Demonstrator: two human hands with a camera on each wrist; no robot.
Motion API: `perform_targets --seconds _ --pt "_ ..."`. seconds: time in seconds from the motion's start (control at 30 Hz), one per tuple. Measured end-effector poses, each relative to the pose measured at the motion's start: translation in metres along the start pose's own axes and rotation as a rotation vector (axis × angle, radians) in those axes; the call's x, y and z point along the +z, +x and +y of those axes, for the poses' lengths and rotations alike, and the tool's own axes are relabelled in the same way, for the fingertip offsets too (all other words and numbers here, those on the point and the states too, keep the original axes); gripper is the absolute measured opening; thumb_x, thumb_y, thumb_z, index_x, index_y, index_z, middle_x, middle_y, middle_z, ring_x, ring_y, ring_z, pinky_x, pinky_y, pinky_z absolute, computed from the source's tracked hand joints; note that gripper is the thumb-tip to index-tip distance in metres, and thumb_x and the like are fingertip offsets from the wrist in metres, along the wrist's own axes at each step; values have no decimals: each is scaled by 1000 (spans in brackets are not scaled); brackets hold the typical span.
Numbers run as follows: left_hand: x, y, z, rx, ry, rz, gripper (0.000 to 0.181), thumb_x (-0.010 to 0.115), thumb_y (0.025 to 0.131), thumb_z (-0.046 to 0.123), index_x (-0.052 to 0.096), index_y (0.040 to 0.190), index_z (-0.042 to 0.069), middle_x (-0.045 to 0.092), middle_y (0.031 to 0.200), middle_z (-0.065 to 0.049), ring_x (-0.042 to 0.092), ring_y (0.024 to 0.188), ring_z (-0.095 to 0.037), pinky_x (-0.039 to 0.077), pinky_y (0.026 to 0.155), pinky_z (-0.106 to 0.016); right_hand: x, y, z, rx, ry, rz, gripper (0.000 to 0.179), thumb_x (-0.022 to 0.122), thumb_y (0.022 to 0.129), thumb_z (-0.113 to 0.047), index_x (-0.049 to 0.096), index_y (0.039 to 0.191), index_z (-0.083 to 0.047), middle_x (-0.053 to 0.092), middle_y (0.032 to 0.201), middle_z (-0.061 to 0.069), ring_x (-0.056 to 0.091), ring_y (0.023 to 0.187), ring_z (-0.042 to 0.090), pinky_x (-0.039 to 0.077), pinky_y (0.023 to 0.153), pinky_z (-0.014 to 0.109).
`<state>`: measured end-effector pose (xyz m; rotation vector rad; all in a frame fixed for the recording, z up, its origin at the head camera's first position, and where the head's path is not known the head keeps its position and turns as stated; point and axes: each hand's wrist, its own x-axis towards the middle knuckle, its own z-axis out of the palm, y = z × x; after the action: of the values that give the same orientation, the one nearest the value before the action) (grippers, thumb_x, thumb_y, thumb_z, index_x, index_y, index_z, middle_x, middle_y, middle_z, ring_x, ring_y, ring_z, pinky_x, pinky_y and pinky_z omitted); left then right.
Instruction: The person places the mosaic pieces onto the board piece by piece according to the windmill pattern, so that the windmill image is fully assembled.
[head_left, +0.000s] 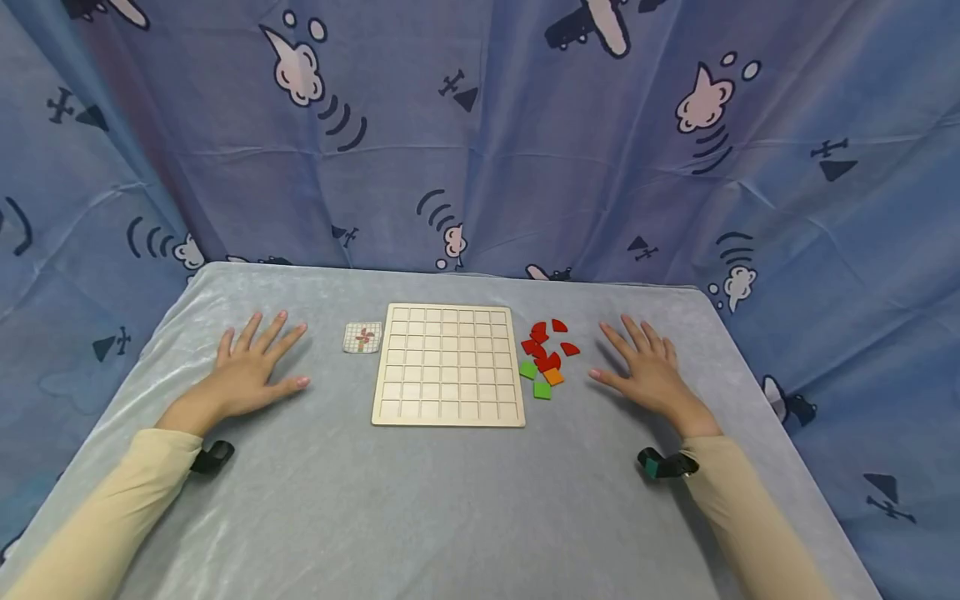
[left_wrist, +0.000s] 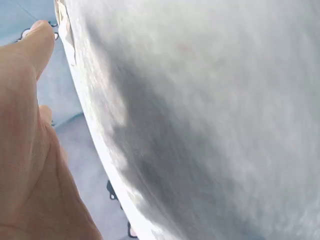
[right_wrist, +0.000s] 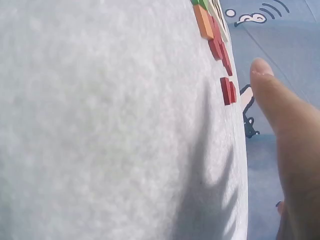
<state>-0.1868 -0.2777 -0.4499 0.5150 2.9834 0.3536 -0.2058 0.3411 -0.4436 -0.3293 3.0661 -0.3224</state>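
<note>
L grip (head_left: 246, 377) & R grip (head_left: 652, 377) splayed; red pcs (head_left: 539, 337) by rt edge of board (head_left: 450, 367), w/ gap to R grip.

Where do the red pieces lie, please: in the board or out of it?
Out: the red pieces lie beside the board, to its right in the head view, and none is on it.

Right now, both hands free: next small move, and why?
I'd likely ease the right hand over to the orange piece: that hand is open, holding nothing, and the piece lies between it and the gridded board.
</note>
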Motion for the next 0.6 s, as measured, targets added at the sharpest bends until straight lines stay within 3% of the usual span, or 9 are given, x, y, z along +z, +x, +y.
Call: perform_targets --seconds 0.2,0.6 --pt "0 1 11 23 -8 -3 85 53 94 62 13 161 26 5 168 -16 -4 153 -49 -2 112 -76 1 4 -3 14 26 16 93 61 88 -66 16 160 -29 6 168 17 3 152 50 2 112 77" --pt "5 7 46 110 -41 -21 87 57 92 62 19 160 23 8 169 -13 0 154 -47 0 114 -75 7 15 -18 44 124 15 95 64 88 -60 15 160 -24 4 167 20 2 150 54 2 113 76"
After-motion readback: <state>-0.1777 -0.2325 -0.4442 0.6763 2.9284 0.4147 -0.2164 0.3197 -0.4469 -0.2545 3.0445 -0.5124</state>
